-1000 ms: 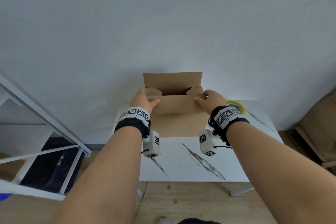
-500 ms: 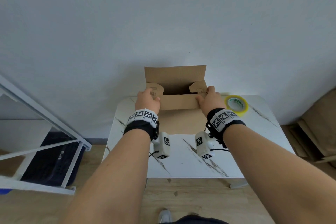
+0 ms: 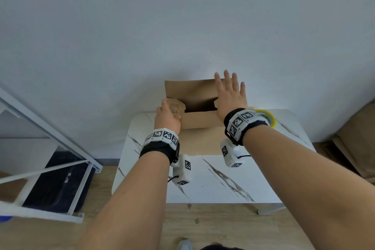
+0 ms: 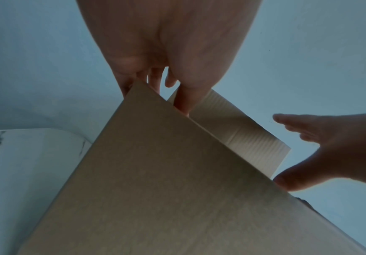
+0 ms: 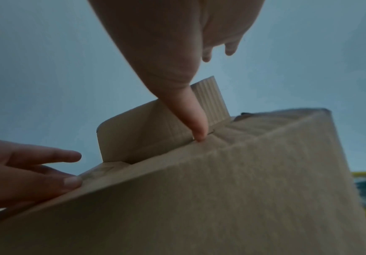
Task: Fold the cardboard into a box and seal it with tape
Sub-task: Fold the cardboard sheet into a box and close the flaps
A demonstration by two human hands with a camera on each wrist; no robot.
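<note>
Right hand (image 3: 230, 95) has lifted, fingers spread; left hand (image 3: 167, 116) still grips the box (image 3: 199, 121) corner.

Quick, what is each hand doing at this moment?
Left hand: holding the left end of the cardboard box, thumb on its side flap.
Right hand: open, fingers spread, thumb touching the box's right flap.

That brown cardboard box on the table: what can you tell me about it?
The brown corrugated cardboard box stands on the white marble-patterned table, top open, dark inside. Its tall rear flap stands upright; a small side flap bears a faint printed mark. The left hand holds its left corner, thumb on the front wall. The right hand, fingers spread, reaches over the right side, thumb touching the rim.
</note>
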